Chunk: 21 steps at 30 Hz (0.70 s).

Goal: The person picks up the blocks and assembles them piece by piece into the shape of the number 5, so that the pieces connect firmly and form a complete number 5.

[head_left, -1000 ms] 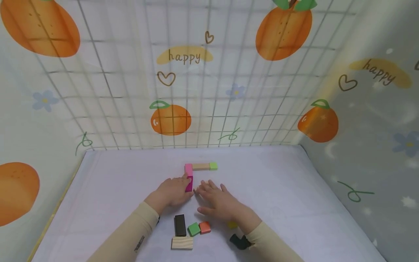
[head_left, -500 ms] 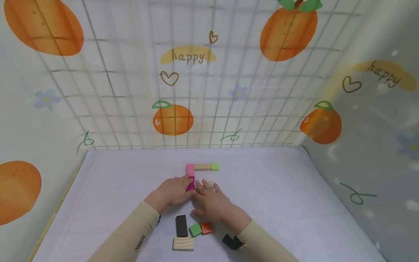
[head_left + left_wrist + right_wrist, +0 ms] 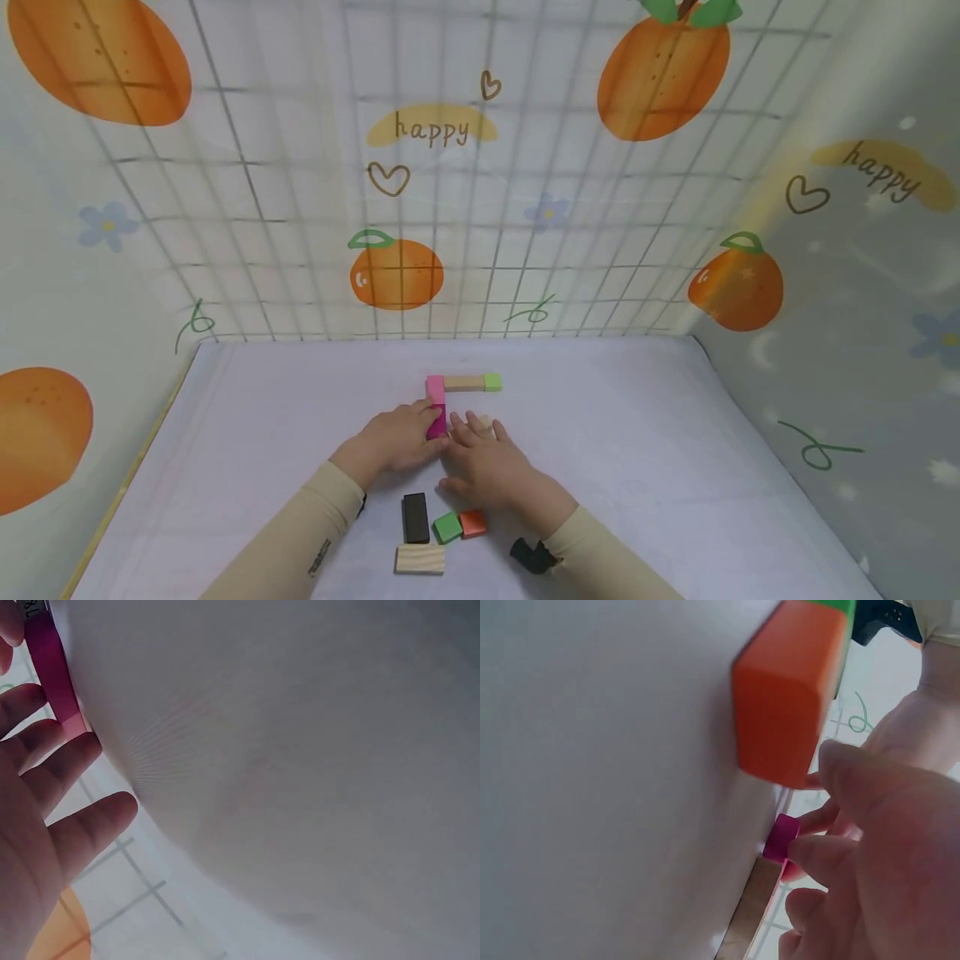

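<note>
Your left grip [image 3: 392, 437]: reaching in palm down, digits apart and loosely bent, forefinger touching the magenta block [image 3: 437, 427]; that block lies at its fingertips, thumb tip just by the near end. Your right grip [image 3: 491, 471]: flat and low, fingers spread, not clamped on anything. Beneath its fingertips, by right wrist view, a wooden block [image 3: 748, 911] meets the magenta one. A pale wooden piece [image 3: 486, 422] shows past its fingers, mostly covered; cannot tell whether it is the same block.

Beyond the left fingertips: pink block [image 3: 436, 388] touching the magenta end, then a wooden strip [image 3: 463, 383] running right to a lime block [image 3: 492, 382].

Nearer you than both grips: black block [image 3: 416, 518], light wooden block [image 3: 420, 559] below it, green block [image 3: 447, 527] beside an orange block [image 3: 473, 523], the latter near your right thumb. Black strap [image 3: 532, 557] at your right wrist. Your right hand hides part of the white worktop [image 3: 615, 425].
</note>
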### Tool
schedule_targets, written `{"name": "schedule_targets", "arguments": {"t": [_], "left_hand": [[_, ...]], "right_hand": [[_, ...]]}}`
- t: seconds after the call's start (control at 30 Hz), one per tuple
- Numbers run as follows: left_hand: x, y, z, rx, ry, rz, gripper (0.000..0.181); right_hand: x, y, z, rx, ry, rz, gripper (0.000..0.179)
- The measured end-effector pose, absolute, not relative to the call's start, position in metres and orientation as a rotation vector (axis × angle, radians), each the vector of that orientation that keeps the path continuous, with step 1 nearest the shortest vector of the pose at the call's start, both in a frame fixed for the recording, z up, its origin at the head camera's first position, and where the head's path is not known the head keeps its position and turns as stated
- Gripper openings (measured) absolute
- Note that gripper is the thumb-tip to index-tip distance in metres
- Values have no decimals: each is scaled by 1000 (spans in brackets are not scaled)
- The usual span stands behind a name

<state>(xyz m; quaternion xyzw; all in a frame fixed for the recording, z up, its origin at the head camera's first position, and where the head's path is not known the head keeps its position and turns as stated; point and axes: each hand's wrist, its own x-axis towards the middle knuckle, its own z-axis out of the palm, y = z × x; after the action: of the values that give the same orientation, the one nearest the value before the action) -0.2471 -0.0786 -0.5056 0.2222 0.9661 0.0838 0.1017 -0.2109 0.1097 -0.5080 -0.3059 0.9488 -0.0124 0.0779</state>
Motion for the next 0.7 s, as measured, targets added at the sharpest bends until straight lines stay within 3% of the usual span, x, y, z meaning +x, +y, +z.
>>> {"name": "schedule_targets", "arguments": {"t": [0.7], "left_hand": [[-248,-78,-509,613,2854,287,75]], "right_hand": [[-213,140,-505,-781,2819,-198,74]]}}
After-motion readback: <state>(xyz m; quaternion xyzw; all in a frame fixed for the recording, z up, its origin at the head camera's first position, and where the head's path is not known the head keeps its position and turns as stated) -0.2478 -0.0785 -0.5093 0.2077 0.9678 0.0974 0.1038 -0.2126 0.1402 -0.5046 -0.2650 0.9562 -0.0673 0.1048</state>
